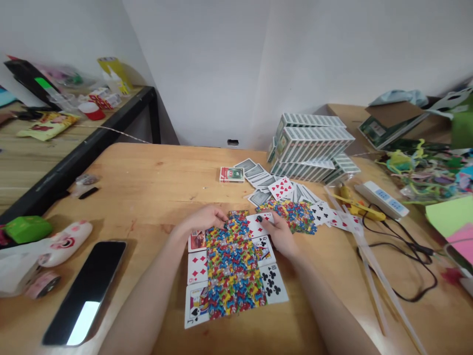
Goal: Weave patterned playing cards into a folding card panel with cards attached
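Your left hand (207,218) lies flat, grip open, on the top edge of the card mat (232,261) at desk (155,177) centre. Your right hand (279,232) pinches a card (258,226) at 1 o'clock. Open wood lies toward 11 o'clock; a phone (86,291) sits at 9. Readable: 10, 9, J.

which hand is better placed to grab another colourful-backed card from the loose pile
Right, probably. The right hand already rests beside the colourful-backed pile, while the left hand sits on the far side of the laid-out cards.
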`<state>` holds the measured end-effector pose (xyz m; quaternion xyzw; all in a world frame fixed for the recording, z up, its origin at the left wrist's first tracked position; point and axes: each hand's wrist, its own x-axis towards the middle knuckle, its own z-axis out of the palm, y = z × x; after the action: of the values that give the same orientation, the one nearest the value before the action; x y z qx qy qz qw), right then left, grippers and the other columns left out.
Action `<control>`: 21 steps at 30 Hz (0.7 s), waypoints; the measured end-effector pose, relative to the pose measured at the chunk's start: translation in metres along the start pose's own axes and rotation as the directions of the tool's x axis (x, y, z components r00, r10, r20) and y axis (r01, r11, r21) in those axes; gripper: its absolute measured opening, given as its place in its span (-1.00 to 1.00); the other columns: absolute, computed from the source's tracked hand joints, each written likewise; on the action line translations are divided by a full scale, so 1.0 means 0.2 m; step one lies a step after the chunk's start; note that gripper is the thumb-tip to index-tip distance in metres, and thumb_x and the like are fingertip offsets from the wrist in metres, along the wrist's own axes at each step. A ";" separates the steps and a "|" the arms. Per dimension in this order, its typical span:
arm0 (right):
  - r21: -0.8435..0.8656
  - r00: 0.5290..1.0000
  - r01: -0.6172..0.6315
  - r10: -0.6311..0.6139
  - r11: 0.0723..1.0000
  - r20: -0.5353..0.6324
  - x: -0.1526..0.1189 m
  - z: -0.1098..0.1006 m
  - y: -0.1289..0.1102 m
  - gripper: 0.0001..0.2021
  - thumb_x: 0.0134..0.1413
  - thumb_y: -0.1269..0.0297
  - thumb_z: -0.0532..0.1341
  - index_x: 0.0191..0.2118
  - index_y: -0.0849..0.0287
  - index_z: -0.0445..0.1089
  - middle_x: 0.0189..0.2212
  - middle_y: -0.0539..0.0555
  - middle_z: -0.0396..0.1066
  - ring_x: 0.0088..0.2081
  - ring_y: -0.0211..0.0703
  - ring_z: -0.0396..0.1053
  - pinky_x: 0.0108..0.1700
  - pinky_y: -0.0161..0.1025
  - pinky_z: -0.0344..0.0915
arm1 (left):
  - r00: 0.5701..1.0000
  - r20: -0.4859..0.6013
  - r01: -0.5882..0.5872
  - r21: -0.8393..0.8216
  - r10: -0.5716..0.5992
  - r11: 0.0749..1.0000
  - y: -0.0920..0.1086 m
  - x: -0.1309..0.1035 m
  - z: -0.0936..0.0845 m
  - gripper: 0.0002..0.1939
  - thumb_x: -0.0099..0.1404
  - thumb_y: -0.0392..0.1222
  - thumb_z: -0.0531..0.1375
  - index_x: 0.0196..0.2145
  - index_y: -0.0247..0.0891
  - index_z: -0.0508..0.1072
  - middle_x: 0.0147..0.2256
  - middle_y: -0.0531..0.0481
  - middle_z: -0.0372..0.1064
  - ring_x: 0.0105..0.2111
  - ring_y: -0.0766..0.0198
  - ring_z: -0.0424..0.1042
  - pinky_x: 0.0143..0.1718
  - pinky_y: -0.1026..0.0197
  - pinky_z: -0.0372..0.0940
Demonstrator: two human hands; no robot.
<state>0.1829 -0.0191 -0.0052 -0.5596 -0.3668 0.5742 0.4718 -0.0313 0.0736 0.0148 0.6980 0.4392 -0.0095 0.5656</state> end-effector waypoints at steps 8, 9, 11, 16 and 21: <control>0.069 0.995 -0.098 0.096 0.993 0.026 -0.01 -0.03 -0.03 -0.68 -0.22 0.03 0.27 -0.40 0.14 0.25 -0.70 -0.14 0.20 -0.71 -0.39 0.06 -0.68 -0.41 -0.03 | 0.997 -0.010 -0.077 -0.011 0.077 0.997 0.03 -0.01 0.00 -0.76 -0.08 -0.22 0.17 -0.39 -0.23 0.54 -0.37 0.03 0.50 -0.38 0.23 0.38 -0.31 0.27 0.17; 0.058 0.995 -0.091 0.089 0.994 0.036 -0.01 -0.03 -0.04 -0.68 -0.21 0.03 0.26 -0.40 0.14 0.24 -0.70 -0.14 0.19 -0.72 -0.39 0.05 -0.68 -0.41 -0.04 | 0.997 -0.023 -0.072 -0.012 0.072 0.997 0.03 0.00 0.01 -0.76 -0.09 -0.22 0.18 -0.41 -0.23 0.55 -0.38 0.03 0.50 -0.39 0.23 0.38 -0.31 0.27 0.17; 0.034 0.996 -0.077 0.075 0.997 0.055 -0.01 -0.04 -0.04 -0.68 -0.19 0.01 0.25 -0.39 0.14 0.24 -0.71 -0.15 0.18 -0.72 -0.40 0.04 -0.68 -0.40 -0.04 | 0.998 -0.044 -0.054 -0.005 0.053 0.999 0.03 0.01 0.01 -0.78 -0.11 -0.23 0.18 -0.43 -0.23 0.55 -0.41 0.04 0.50 -0.41 0.23 0.37 -0.32 0.26 0.18; 0.004 0.997 -0.038 0.037 0.999 0.070 -0.01 -0.02 -0.02 -0.68 -0.16 0.00 0.23 -0.37 0.13 0.23 -0.63 -0.13 0.24 -0.64 -0.35 0.15 -0.60 -0.38 0.09 | 0.997 -0.069 -0.039 0.027 0.041 0.999 0.02 0.02 0.02 -0.80 -0.11 -0.24 0.18 -0.46 -0.24 0.54 -0.43 0.05 0.49 -0.41 0.24 0.37 -0.35 0.28 0.17; -0.131 0.998 0.052 -0.046 0.990 0.048 -0.01 -0.02 0.02 -0.71 -0.08 -0.01 0.17 -0.39 0.13 0.23 -0.62 -0.11 0.23 -0.60 -0.32 0.16 -0.57 -0.37 0.11 | 0.998 -0.063 -0.024 0.045 0.027 0.999 0.03 0.01 0.01 -0.79 -0.11 -0.24 0.18 -0.45 -0.26 0.54 -0.42 0.04 0.49 -0.41 0.24 0.37 -0.37 0.28 0.16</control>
<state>0.1858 -0.0216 -0.0084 -0.5674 -0.4283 0.5494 0.4391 -0.0255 0.0728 0.0167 0.7157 0.4477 0.0104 0.5359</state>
